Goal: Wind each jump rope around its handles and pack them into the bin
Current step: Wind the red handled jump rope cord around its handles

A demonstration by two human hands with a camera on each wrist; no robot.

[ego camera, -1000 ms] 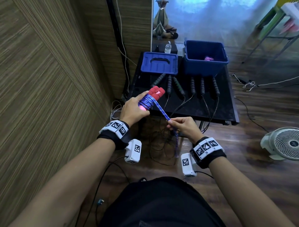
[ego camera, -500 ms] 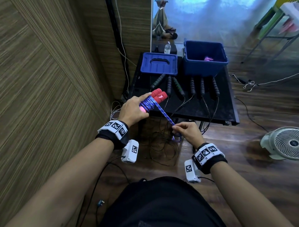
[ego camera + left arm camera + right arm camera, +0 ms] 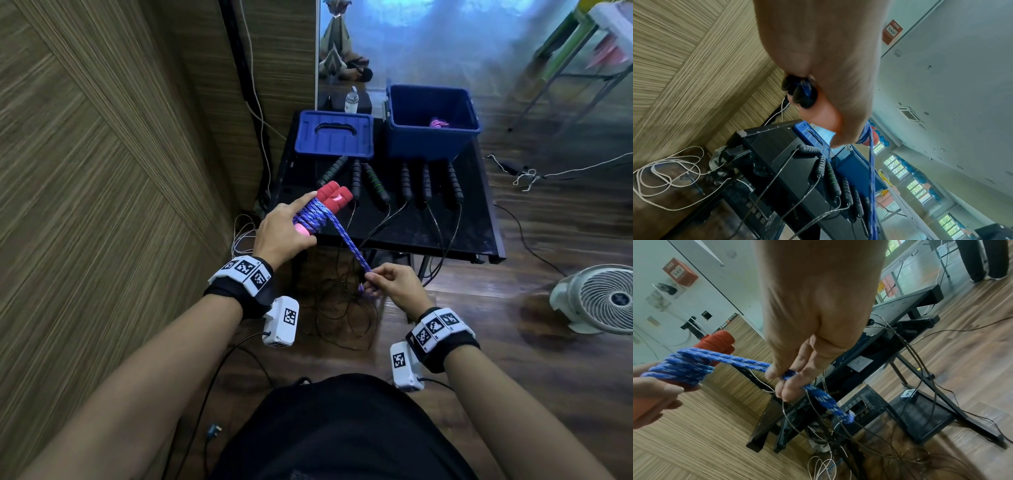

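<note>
Red foam handles (image 3: 334,196), paired in the left hand (image 3: 282,230) near the bin (image 3: 432,150), anchor the coils; right-hand fingers (image 3: 378,277) pinch the blue rope (image 3: 349,243) taut, probably for a snug final wrap.

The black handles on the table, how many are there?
6, in a row on the black table before the blue lid and blue bin. None look hidden.

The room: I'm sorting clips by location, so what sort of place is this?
Probably a gym or activity hall: wood floor, a big wall mirror, and jump ropes laid out on a black table.
</note>
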